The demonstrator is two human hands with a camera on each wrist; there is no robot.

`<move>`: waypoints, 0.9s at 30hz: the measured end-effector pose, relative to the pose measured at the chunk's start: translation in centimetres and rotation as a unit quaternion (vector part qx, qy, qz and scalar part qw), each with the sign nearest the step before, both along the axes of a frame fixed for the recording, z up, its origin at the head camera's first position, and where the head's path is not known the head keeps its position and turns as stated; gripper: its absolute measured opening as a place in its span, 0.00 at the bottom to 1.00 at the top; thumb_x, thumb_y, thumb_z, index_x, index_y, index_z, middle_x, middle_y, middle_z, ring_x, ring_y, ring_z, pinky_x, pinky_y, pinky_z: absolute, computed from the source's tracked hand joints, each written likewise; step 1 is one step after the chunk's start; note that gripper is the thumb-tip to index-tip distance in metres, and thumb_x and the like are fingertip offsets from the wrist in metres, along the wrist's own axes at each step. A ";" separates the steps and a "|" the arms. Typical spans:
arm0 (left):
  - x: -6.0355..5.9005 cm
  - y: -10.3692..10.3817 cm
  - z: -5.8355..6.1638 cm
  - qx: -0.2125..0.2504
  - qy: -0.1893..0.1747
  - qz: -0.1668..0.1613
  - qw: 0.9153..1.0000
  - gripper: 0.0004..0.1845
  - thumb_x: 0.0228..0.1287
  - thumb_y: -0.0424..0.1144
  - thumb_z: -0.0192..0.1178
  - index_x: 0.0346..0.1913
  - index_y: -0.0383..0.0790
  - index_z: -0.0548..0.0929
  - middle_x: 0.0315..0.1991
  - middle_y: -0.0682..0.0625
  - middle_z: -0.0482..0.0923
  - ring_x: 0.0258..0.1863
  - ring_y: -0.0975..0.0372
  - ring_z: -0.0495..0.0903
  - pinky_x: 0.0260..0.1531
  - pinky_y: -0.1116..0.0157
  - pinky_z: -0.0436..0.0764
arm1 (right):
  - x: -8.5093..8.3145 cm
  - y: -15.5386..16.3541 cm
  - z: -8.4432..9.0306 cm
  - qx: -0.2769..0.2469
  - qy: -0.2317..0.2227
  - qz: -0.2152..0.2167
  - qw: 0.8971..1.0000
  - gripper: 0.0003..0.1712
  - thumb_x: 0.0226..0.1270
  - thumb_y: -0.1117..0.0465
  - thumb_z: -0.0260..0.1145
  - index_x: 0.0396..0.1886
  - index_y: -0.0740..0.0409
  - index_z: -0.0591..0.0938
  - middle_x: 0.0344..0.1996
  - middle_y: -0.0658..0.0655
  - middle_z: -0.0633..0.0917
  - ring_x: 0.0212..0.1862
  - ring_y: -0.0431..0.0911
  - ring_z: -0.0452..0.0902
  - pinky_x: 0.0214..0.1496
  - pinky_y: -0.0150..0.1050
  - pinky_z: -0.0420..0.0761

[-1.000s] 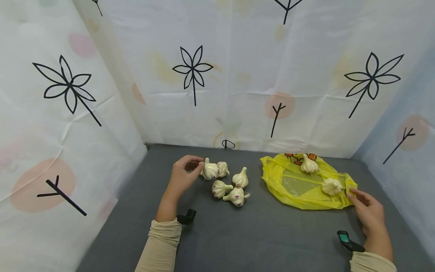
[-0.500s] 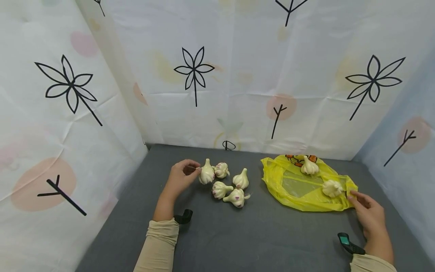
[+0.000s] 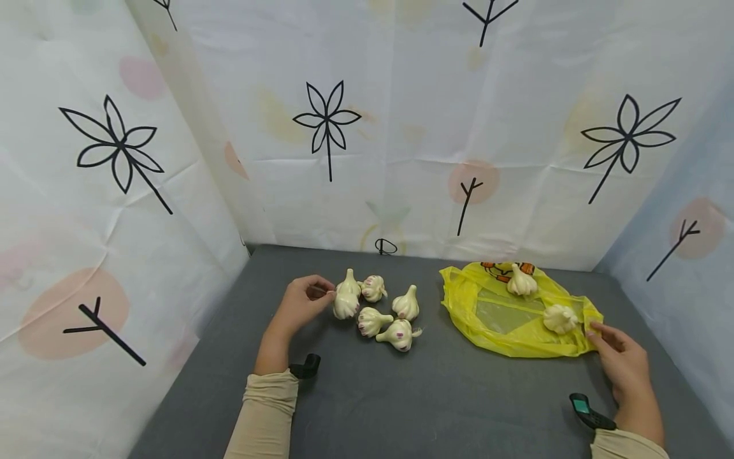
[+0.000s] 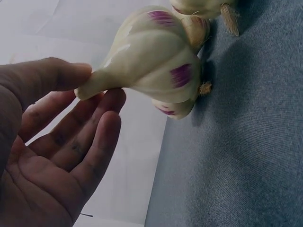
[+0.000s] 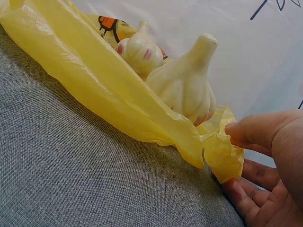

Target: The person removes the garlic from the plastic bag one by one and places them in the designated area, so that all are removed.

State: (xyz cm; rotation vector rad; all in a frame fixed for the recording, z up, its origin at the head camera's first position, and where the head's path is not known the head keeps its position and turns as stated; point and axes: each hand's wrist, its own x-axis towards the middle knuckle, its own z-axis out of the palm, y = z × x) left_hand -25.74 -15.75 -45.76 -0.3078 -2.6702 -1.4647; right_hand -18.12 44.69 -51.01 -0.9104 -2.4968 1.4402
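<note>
Left hand (image 3: 302, 302) has shifted bodyward, pinching a garlic bulb (image 4: 149, 56) that a loose grip could drop; right hand (image 3: 625, 362) pinches yellow plastic bag (image 3: 530, 346).

My left hand (image 3: 302, 299), left of centre: thumb and fingertips in a pinch, palm turned to the left wrist view. My left arm (image 3: 273, 354): slanting up from the bottom edge, tan sleeve ending short of the wrist. My right hand (image 3: 624, 362), lower right: pinching, thumb uppermost. My right arm (image 3: 641, 411): lower right corner, wrist bare.
</note>
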 end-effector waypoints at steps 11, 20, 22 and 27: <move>-0.1 -0.2 -0.5 -0.005 -0.035 -0.024 0.999 0.05 0.64 0.43 0.67 0.41 0.50 0.85 0.43 0.51 0.83 0.39 0.60 0.83 0.37 0.61 0.82 | 0.1 -0.2 -0.1 -0.003 0.007 -0.001 1.000 0.34 0.69 0.36 0.57 0.72 0.41 0.70 0.62 0.44 0.71 0.71 0.55 0.57 0.64 0.49 0.69; -0.2 -0.1 -0.9 -0.008 -0.041 -0.037 0.998 0.04 0.64 0.41 0.67 0.40 0.48 0.84 0.45 0.50 0.83 0.39 0.60 0.84 0.37 0.62 0.81 | 0.2 -0.1 -0.1 0.001 0.012 0.001 1.000 0.33 0.68 0.37 0.58 0.70 0.41 0.72 0.52 0.34 0.71 0.68 0.54 0.60 0.44 0.25 0.69; -0.2 -0.2 -1.0 -0.009 -0.042 -0.038 0.998 0.06 0.64 0.42 0.67 0.41 0.47 0.84 0.45 0.50 0.83 0.39 0.60 0.84 0.36 0.62 0.81 | 0.1 -0.1 0.0 0.000 0.009 0.001 1.000 0.34 0.69 0.36 0.57 0.71 0.41 0.71 0.56 0.39 0.72 0.69 0.55 0.59 0.49 0.30 0.71; -0.1 -0.2 -1.0 -0.009 -0.048 -0.041 0.998 0.11 0.64 0.43 0.67 0.45 0.43 0.84 0.46 0.49 0.82 0.39 0.60 0.83 0.33 0.62 0.79 | 0.1 -0.2 0.0 0.003 0.006 -0.002 1.000 0.34 0.69 0.36 0.57 0.71 0.42 0.71 0.59 0.45 0.72 0.69 0.56 0.59 0.55 0.40 0.71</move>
